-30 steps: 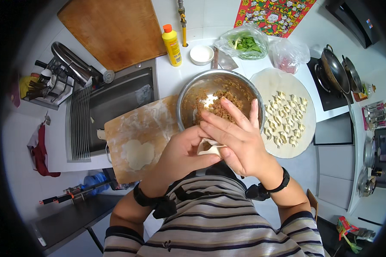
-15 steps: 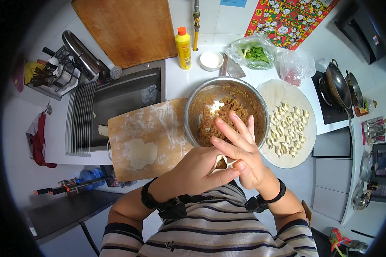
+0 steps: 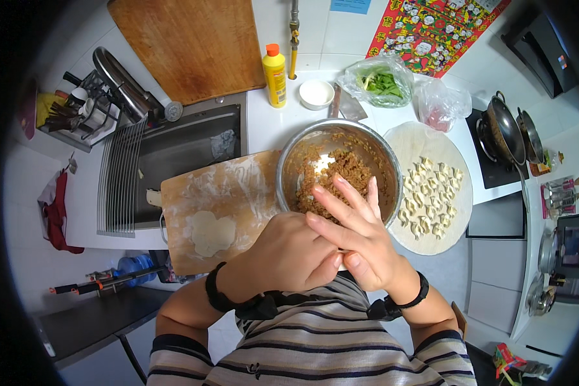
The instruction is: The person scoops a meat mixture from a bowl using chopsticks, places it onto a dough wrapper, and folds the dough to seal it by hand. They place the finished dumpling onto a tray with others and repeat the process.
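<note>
My left hand [image 3: 288, 252] is curled closed, its thumb meeting my right hand [image 3: 364, 241]. Between them a dumpling [image 3: 343, 263] shows only as a pale sliver of dough; the fingers cover the rest. The right thumb and forefinger press against it while the other right fingers spread apart. Just beyond the hands stands a large metal bowl [image 3: 393, 151] with brown minced filling [image 3: 349, 165] inside. Flat dough wrappers [image 3: 212, 233] lie overlapping on a floured wooden board [image 3: 179, 198] to the left. Several folded dumplings [image 3: 424, 188] rest on a round pale board [image 3: 410, 136] at the right.
A sink [image 3: 183, 138] with a drying rack [image 3: 117, 186] lies at left. Behind the bowl are a yellow bottle [image 3: 275, 76], a white bowl [image 3: 316, 94], a cleaver [image 3: 350, 108] and bagged greens [image 3: 381, 83]. A wok [image 3: 505, 130] sits far right.
Both hands have shifted slightly left. The left fingers have closed over the dumpling, so the opening and brown filling seen earlier are now hidden.
</note>
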`<state>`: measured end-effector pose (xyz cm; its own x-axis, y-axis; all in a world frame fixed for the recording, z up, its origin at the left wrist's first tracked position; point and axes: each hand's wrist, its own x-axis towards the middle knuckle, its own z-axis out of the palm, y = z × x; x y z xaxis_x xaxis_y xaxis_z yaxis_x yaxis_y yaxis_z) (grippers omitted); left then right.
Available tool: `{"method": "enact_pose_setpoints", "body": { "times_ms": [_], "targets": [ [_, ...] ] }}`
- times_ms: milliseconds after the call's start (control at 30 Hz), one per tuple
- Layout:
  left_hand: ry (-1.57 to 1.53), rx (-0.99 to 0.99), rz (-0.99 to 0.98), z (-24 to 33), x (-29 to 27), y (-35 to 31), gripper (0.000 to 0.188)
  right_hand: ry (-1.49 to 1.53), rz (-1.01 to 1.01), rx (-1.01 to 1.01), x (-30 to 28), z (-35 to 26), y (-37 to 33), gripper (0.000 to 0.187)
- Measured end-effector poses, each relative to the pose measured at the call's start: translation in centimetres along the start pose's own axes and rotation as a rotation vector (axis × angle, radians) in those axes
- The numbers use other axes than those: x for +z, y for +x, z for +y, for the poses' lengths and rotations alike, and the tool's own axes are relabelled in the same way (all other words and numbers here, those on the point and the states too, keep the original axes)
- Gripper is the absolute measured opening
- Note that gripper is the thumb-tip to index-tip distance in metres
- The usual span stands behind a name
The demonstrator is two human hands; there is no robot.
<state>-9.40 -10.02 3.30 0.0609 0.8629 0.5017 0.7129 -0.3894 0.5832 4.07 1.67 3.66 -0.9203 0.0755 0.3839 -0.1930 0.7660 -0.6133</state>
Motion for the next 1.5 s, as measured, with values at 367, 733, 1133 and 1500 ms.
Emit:
{"method": "enact_pose_setpoints", "body": {
  "times_ms": [367,733,1133,1500],
  "targets": [
    [-0.623,-0.432,0.018,-0.3,1.6,-0.1,0.025,0.227,0.034,0.143,1.2,1.1,0.3,0.050],
    [-0.503,-0.326,0.255,-0.6,4.1,0.4,0.019,0.385,0.276,0.197,3.1,0.6,0.0,0.053],
    [-0.471,-0.250,0.195,-0.5,5.8,-0.2,0.037,0.315,0.331,0.109,2.9,0.9,-1.2,0.048],
    [-1.616,-1.007,0.066,-0.9,4.8,1.2,0.032,0.026,0.176,0.263,0.6,3.5,-3.9,0.088]
  ]
}}
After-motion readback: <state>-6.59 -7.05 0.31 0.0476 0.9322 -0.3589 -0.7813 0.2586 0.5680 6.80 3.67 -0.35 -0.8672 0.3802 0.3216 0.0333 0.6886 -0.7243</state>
